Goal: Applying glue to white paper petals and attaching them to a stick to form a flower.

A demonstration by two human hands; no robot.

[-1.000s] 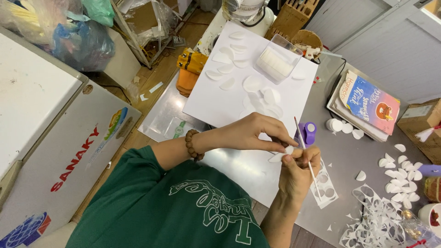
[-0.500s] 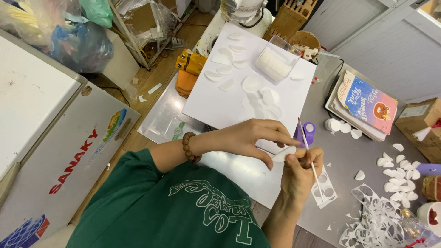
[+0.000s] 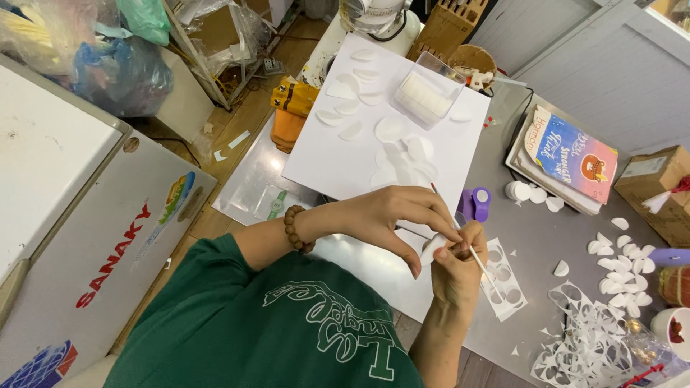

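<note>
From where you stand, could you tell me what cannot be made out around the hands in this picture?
Head view only:
- The white petal piece shows only in part; the left hand and the right hand cover the rest.
- The tip of the thin stick is too small to show what it carries.
- The punched paper scraps run off the bottom edge.
- The white cup is cut off by the right edge.

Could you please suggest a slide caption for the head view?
Left hand and right hand shape a small white paper petal with a thin stick over a large white sheet.
</note>
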